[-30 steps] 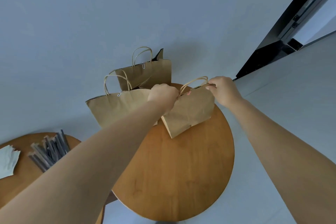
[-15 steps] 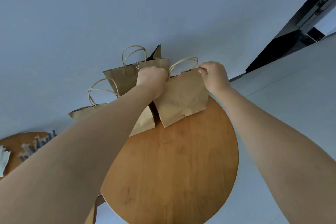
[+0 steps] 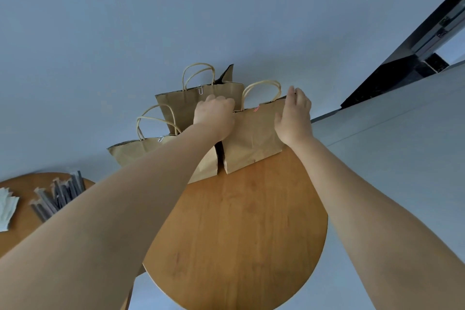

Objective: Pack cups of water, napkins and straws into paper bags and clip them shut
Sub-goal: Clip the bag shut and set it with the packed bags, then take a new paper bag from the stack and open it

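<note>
A brown paper carrier bag with twisted paper handles and a red clip at its top edge (image 3: 254, 138) stands upright at the far edge of a round wooden worktop (image 3: 241, 234), flanked by a person's two bare hands. The left hand (image 3: 215, 118) rests against the bag's upper left corner, its fingers (image 3: 221, 100) curled over the top edge there, gripping the paper. The right hand (image 3: 294, 116) lies flat against the bag's right side, fingers (image 3: 298, 94) straight and reaching up past the top rim, thumb spread across the front face; it touches the bag without clasping it. Both forearms stretch forward from the near corners of the view, converging on the bag.

Three paper bags stand in all. A second brown bag fastened with a silver paper clip (image 3: 198, 103) stands just behind the left hand at the far edge, and a third brown bag, also with a silver clip (image 3: 136, 151), stands at the far left edge, partly hidden by the left forearm and touching the first bag's base.

On a separate round wooden worktop (image 3: 22, 214) to the left lie a pile of grey wrapped straws (image 3: 57, 196) and a stack of white napkins (image 3: 6, 206), near each other.
</note>
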The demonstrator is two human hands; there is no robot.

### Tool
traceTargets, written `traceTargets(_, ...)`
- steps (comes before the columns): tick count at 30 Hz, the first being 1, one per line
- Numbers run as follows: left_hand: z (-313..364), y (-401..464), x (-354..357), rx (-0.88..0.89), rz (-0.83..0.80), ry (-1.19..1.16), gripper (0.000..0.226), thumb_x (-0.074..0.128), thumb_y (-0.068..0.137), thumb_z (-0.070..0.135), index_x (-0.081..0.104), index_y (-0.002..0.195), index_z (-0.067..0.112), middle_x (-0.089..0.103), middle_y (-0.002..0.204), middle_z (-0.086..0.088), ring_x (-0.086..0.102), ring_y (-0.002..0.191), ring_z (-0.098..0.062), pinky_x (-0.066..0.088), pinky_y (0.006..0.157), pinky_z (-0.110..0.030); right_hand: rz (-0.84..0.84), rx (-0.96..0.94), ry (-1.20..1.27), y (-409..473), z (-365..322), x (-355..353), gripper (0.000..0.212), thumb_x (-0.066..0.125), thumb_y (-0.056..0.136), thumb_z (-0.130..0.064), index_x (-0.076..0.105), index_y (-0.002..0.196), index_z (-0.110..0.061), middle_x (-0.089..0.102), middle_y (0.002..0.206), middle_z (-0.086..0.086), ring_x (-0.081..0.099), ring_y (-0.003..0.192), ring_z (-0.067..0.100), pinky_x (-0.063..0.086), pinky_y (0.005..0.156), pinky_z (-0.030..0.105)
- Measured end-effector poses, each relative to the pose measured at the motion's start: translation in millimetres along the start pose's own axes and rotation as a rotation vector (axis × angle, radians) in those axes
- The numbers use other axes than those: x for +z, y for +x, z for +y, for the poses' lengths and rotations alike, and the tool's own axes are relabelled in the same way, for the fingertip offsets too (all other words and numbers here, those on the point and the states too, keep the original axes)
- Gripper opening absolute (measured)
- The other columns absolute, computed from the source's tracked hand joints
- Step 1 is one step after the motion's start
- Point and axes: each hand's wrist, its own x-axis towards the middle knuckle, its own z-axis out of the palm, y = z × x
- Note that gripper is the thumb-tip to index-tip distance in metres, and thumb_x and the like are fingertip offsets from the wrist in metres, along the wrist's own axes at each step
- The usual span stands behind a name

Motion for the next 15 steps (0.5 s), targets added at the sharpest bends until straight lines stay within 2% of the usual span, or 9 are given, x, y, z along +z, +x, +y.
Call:
traceTargets(4, -10, -25, -17, -0.001, 0.026, -0.07, 0.024, 0.046, 0.092, 0.015, 0.058, 0.112, 0.011, 0.056, 0.106, -0.007, 0.048, 0.107, -0.027, 0.034, 0.075, -0.031, 0.011, 0.086, 0.147, -37, -28, 3, 0.042, 0.048, 0.09, -0.009, 0.041, 0.132, -0.003, 0.043, 0.133, 0.014, 0.037, 0.124, 0.029, 0.038, 0.09, 0.03)
traceTargets(8, -22, -62, -36, 0.027, 0.046, -0.103, 0.027, 0.047, 0.09, 0.015, 0.058, 0.114, 0.012, 0.058, 0.108, -0.006, 0.049, 0.104, -0.026, 0.034, 0.074, -0.031, -0.036, -0.032, 0.124, -82, -71, 11, 0.034, 0.048, 0.093, -0.012, 0.053, 0.126, -0.007, 0.054, 0.125, 0.01, 0.049, 0.116, 0.025, 0.041, 0.093, 0.032)
traceTargets(11, -45, -105, -52, 0.045, 0.067, -0.105, 0.027, 0.046, 0.09, 0.016, 0.059, 0.114, 0.014, 0.059, 0.11, -0.005, 0.047, 0.108, -0.025, 0.034, 0.086, -0.033, -0.087, -0.114, 0.108, -115, -112, 12, 0.026, 0.044, 0.093, -0.01, 0.055, 0.116, -0.007, 0.057, 0.113, 0.008, 0.052, 0.105, 0.025, 0.046, 0.083, 0.035)
traceTargets(13, -65, -140, -61, 0.075, 0.108, -0.059, 0.027, 0.046, 0.09, 0.017, 0.059, 0.114, 0.015, 0.059, 0.112, -0.003, 0.045, 0.113, -0.025, 0.028, 0.1, -0.034, -0.091, -0.172, 0.045, -142, -139, 9, 0.012, 0.042, 0.091, -0.009, 0.053, 0.09, -0.011, 0.052, 0.088, 0.002, 0.05, 0.085, 0.022, 0.041, 0.063, 0.032)
traceTargets(15, -89, -179, -73, 0.077, 0.136, -0.035, 0.029, 0.045, 0.091, 0.018, 0.058, 0.116, 0.016, 0.059, 0.112, -0.003, 0.045, 0.113, -0.025, 0.025, 0.103, -0.033, -0.061, -0.221, 0.038, -171, -169, 5, 0.03, 0.041, 0.089, -0.007, 0.032, 0.064, -0.022, 0.034, 0.067, -0.005, 0.038, 0.066, 0.017, 0.024, 0.05, 0.025)
